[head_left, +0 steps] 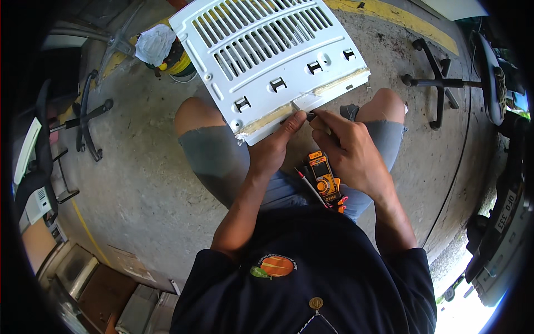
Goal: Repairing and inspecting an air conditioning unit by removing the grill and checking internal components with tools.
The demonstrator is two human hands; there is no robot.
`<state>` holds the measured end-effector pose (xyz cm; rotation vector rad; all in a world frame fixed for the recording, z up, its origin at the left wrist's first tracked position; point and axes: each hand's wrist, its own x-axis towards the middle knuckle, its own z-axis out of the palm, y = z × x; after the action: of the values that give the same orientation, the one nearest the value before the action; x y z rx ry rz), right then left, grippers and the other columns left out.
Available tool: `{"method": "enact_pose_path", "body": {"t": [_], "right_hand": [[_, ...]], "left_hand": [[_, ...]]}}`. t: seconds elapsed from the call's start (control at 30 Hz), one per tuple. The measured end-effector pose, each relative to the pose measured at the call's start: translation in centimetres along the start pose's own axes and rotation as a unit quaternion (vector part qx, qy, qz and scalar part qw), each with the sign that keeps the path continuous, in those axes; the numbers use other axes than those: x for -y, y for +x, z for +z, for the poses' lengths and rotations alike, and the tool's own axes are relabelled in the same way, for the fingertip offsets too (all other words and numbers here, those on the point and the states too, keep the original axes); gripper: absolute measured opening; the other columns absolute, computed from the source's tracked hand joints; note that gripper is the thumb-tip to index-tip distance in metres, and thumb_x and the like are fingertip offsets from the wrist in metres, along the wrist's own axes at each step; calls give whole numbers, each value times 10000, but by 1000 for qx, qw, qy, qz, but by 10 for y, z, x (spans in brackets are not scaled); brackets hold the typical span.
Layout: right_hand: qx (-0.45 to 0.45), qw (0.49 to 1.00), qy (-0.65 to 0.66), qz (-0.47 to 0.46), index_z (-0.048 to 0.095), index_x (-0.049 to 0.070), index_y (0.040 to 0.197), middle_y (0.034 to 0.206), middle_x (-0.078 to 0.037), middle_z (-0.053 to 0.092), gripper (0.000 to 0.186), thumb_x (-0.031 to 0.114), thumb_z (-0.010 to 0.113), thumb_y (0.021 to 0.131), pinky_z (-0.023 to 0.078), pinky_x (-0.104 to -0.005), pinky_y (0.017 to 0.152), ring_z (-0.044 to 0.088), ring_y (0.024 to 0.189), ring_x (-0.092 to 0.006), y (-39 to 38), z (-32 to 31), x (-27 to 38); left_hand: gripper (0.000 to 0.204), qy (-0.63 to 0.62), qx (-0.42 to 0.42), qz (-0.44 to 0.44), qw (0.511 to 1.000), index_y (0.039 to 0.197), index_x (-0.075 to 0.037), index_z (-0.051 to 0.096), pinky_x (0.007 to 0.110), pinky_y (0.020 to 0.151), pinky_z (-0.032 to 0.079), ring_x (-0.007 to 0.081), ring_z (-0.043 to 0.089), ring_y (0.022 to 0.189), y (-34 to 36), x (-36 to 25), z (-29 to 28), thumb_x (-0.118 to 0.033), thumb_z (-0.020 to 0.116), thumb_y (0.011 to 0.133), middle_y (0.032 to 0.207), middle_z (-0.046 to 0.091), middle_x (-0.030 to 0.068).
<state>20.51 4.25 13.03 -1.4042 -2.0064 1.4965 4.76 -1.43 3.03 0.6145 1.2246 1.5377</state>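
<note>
A white slotted metal panel (253,83) leans across my knees, with several black clips in a row. Along its near edge runs a tan, worn strip (267,120) of foam or old adhesive, broken toward the middle. My left hand (273,146) grips that edge from below, thumb on top. In my right hand (354,149) is a small thin-bladed tool (296,107), its tip against the strip next to my left thumb. Most of its handle is hidden by my fingers. On my lap lie an orange and black multimeter (321,173) and a red-tipped test probe (303,176).
A yellow-green bucket (182,68) with a white plastic bag (154,44) stands beyond my left knee. Wheeled chair bases (440,82) flank me on both sides. A black cable (460,161) crosses the concrete floor at right, near a dark vehicle (500,234).
</note>
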Motion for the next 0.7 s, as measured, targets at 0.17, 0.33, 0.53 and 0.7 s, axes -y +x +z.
{"method": "enact_pose_path", "body": {"t": [0.17, 0.33, 0.53, 0.7], "right_hand": [[-3, 1000, 2, 18, 642, -83, 1097, 859, -143, 711, 123, -26, 609, 993, 469, -368, 626, 577, 655, -232, -2, 1, 0], [4, 999, 8, 46, 649, -100, 1196, 937, -125, 727, 197, -20, 616, 1019, 474, -351, 659, 572, 703, -203, -4, 2, 1], [-49, 999, 17, -3, 623, -81, 1088, 854, -182, 716, 127, -74, 602, 962, 498, -414, 639, 625, 645, -297, -6, 12, -3], [-34, 999, 6, -11, 624, -81, 1096, 866, -214, 731, 168, -102, 591, 932, 514, -436, 646, 668, 659, -347, -5, 9, -5]], "left_hand": [[385, -17, -14, -17, 1000, 1329, 0, 735, 288, 916, 629, 215, 784, 1064, 1, -1, 3, -40, 847, 964, 1259, 803, 108], [389, -26, -21, -31, 999, 1326, 7, 734, 288, 921, 629, 216, 784, 1067, 0, -2, 4, -37, 852, 957, 1261, 802, 109], [382, -24, -28, -32, 999, 1311, 12, 741, 290, 919, 631, 216, 783, 1069, -1, -3, 6, -36, 858, 950, 1258, 802, 112], [379, -17, -29, -15, 999, 1303, 16, 745, 287, 916, 633, 217, 784, 1066, 0, -2, 6, -38, 863, 947, 1255, 802, 120]]}}
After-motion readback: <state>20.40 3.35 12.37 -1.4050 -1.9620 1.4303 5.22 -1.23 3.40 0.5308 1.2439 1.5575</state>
